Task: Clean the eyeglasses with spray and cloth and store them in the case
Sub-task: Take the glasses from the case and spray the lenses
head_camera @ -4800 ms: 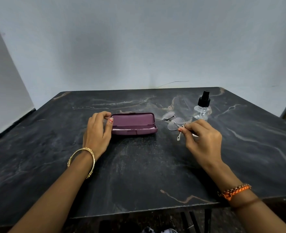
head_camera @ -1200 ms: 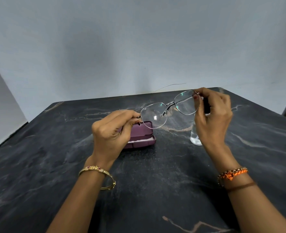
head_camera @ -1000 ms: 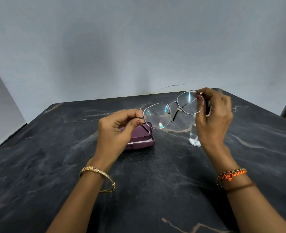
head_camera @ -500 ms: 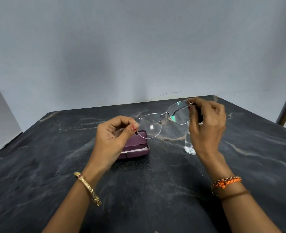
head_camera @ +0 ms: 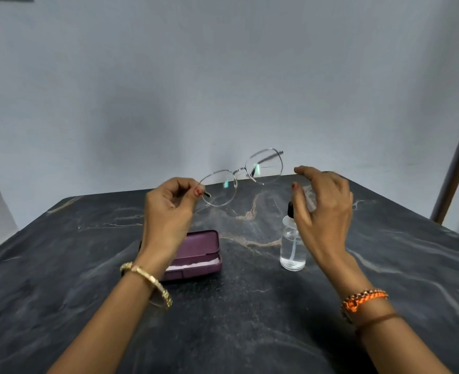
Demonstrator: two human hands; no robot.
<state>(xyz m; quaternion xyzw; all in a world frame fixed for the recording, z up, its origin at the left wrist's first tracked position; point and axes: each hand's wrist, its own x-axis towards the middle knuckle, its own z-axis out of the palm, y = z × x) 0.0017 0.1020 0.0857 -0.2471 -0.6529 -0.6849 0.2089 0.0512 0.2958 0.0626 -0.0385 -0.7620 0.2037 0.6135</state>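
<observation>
My left hand (head_camera: 169,211) pinches the left end of the thin metal-framed eyeglasses (head_camera: 243,176) and holds them up in the air above the table. My right hand (head_camera: 322,211) hovers just right of the glasses with its fingers spread, apart from the frame and holding nothing. The clear spray bottle (head_camera: 292,247) with a black top stands upright on the table, partly hidden behind my right hand. The purple glasses case (head_camera: 201,249) lies on the table under my left wrist, its lid ajar, with a pale cloth edge showing in the gap.
The dark marble table (head_camera: 223,319) spreads across the whole view, with its far edge behind the glasses. A plain grey wall stands behind it. A dark post (head_camera: 457,157) rises at the right edge.
My right hand has let go of the right side of the glasses and moved right and down toward the spray bottle. My left hand has raised the glasses alone.
</observation>
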